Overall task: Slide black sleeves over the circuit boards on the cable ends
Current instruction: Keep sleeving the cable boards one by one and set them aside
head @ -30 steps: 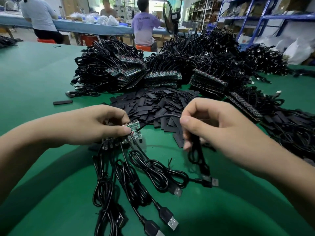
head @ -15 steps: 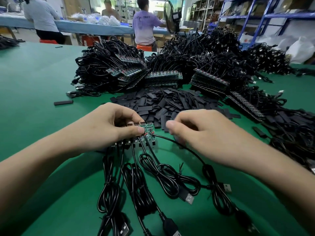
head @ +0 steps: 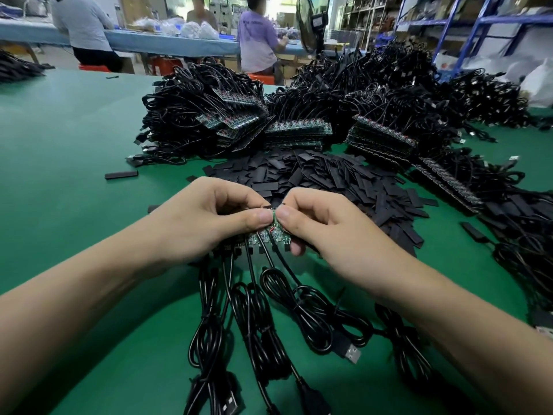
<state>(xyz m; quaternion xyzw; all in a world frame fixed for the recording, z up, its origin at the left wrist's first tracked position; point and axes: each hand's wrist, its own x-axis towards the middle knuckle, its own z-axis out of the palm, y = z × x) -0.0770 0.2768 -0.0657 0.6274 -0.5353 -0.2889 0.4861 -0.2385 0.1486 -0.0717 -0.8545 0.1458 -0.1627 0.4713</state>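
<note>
Green circuit boards (head: 270,235), a short row wired to coiled black cables (head: 260,319), are pinched between the thumbs and curled fingers of the left hand (head: 203,223) and right hand (head: 329,232) at the near centre of a green table (head: 65,145). Loose black sleeves (head: 314,175) lie heaped just beyond, with cable bundles (head: 203,115) stacked farther off.
</note>
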